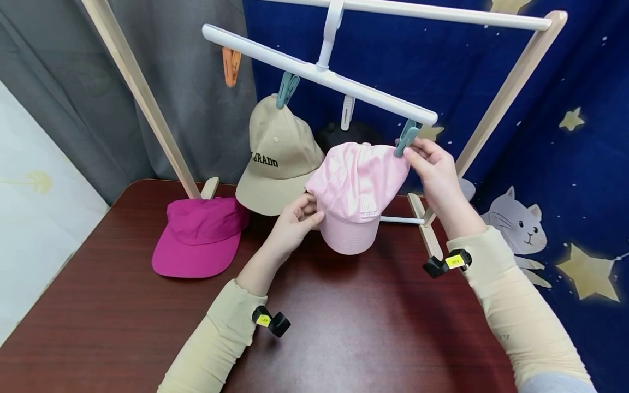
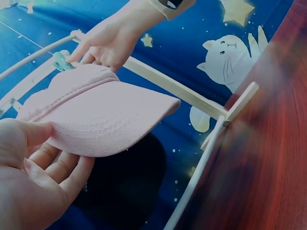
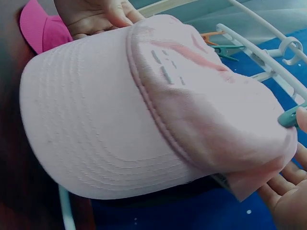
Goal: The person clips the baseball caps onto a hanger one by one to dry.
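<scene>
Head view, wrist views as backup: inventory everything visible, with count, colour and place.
pink cap: 1, pink, below hanger's right half
beige cap: 1, beige, behind-left of it
magenta cap: 1, magenta, table left
dark cap: apparently 1, dark, behind pink cap, mostly hidden
hanger: 1, white, on rack
clips: 4; orange, white, two teal, along hanger
rack: 1, wooden with white rods, on table
table: 1, reddish-brown, below
curtain: 1, grey, back left
backdrop: 1, blue, starry with grey cat, back right
white surface: 1, far left
wrist cameras: 2, black, at cuffs
sleeves: 2, cream, forearms
left grip: 1, bare, holding pink cap
right grip: 1, bare, pinching right teal clip
</scene>
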A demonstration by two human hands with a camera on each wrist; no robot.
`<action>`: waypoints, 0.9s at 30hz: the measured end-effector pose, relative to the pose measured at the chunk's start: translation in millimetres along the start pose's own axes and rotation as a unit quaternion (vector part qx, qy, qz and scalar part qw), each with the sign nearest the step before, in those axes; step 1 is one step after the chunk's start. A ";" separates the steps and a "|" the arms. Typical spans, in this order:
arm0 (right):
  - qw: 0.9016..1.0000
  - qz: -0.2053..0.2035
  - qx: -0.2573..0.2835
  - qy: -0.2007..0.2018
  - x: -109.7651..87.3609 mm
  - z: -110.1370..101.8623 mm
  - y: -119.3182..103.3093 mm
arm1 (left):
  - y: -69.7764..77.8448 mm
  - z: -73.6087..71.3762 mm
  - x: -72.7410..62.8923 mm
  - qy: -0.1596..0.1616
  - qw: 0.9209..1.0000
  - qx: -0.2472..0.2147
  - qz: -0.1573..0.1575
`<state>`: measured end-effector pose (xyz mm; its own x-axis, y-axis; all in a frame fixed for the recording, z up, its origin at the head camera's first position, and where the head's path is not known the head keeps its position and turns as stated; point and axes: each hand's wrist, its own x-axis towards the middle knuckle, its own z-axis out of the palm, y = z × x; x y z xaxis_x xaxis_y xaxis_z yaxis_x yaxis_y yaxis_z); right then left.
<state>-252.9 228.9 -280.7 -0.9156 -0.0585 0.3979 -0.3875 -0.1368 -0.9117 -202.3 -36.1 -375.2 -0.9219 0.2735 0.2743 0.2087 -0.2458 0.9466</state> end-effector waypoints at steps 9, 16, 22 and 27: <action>0.999 0.040 0.006 0.009 -17.3 -6.3 25.9 | -7.7 -2.0 -1.7 0.012 1.000 0.008 -0.012; 0.997 0.060 0.041 -0.009 -28.4 -8.4 41.4 | -10.7 -2.8 -3.3 0.021 1.000 0.000 -0.023; 0.996 0.082 0.035 -0.019 -35.5 -11.0 51.9 | -16.1 -4.2 -3.1 0.019 1.000 0.003 -0.024; 0.994 0.101 0.024 -0.018 -41.1 -14.2 59.1 | -21.4 -6.4 -4.0 0.024 0.999 0.011 -0.033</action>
<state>-239.7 237.3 -352.3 -0.9692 -0.1248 0.2121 -0.1903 -0.1665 -0.9675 -205.2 -38.0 -397.5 -0.9482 0.2438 0.2036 0.1542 -0.2073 0.9660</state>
